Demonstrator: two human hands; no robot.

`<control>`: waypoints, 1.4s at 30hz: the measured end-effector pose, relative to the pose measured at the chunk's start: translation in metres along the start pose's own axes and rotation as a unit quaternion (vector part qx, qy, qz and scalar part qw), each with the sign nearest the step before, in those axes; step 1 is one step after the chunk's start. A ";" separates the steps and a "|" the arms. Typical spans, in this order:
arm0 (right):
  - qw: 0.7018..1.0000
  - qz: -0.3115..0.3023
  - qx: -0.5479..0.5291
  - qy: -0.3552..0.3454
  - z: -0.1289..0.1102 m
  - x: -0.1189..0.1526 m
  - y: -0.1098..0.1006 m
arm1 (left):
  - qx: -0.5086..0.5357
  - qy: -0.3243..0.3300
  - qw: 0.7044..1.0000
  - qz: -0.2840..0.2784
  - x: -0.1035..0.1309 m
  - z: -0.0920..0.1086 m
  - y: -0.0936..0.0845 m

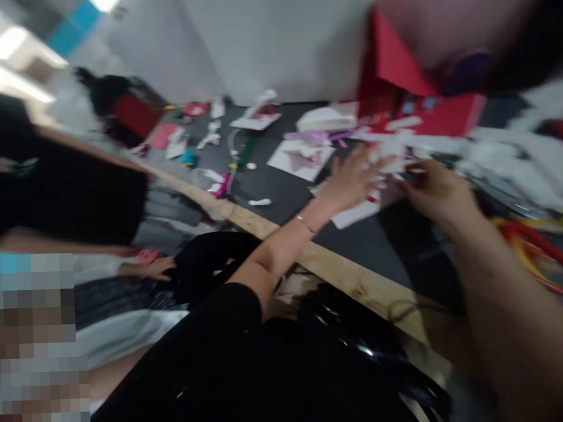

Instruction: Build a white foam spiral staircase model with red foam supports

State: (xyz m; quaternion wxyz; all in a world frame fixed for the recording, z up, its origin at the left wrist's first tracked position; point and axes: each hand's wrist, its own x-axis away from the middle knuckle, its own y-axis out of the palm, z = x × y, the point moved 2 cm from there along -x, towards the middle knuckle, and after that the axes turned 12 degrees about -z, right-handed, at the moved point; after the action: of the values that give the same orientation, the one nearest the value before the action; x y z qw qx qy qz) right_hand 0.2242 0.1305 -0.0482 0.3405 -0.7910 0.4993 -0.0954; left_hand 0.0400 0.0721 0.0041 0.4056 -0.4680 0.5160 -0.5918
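Observation:
My left hand [357, 179] reaches over the dark tabletop with its fingers apart, on or just above some white paper pieces [393, 152]. Beneath it lies a white card [355, 214] with a bit of red. Just to the right, my right hand [440, 190] has its thumb and fingers drawn together at the edge of the paper pieces. Blur hides what those fingers pinch. Left of my hands rests another white card [300, 158] with a pinkish raised shape, and a purple strip [306, 137] lies behind it.
A red folder or box [444, 116] stands at the back right. Clear plastic bags [515, 172] and a red-and-yellow looped cord [541, 251] lie to the right. A white spoon-like piece [259, 202] is near the wooden edge [249, 221]. People in dark clothes are on the left.

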 end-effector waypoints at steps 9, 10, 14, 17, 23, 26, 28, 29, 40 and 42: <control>0.998 -0.027 0.029 0.040 -0.005 -0.015 0.007 | 0.015 0.002 1.000 -0.012 -0.011 0.000 0.012; 0.998 -0.025 0.038 0.045 -0.013 -0.014 0.005 | 0.045 0.033 0.998 0.010 -0.016 -0.006 0.017; 0.993 -0.015 0.069 0.094 -0.027 -0.021 0.005 | 0.115 0.092 0.987 0.067 -0.035 -0.028 0.027; 0.993 -0.018 0.052 0.104 -0.027 -0.027 0.006 | 0.127 0.115 0.981 0.086 -0.039 -0.040 0.022; 0.993 -0.025 0.028 0.114 -0.029 -0.027 0.006 | 0.129 0.132 0.979 0.092 -0.036 -0.043 0.017; 0.992 -0.029 0.028 0.123 -0.030 -0.028 0.005 | 0.139 0.127 0.977 0.098 -0.039 -0.044 0.021; 0.991 -0.039 0.029 0.124 -0.030 -0.029 0.004 | 0.143 0.126 0.975 0.110 -0.042 -0.045 0.022; 0.991 -0.046 0.029 0.122 -0.030 -0.029 0.004 | 0.144 0.127 0.975 0.116 -0.042 -0.045 0.023; 0.990 -0.062 0.039 0.122 -0.030 -0.031 0.004 | 0.139 0.152 0.966 0.157 -0.042 -0.046 0.021; 0.989 -0.065 0.041 0.129 -0.032 -0.030 0.003 | 0.125 0.149 0.968 0.159 -0.043 -0.046 0.021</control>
State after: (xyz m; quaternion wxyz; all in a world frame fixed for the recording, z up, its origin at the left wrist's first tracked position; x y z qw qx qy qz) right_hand 0.1920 0.1415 -0.0203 0.2987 -0.7883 0.4819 -0.2391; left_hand 0.0058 0.1214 -0.0239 0.4686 -0.2323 0.5601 -0.6425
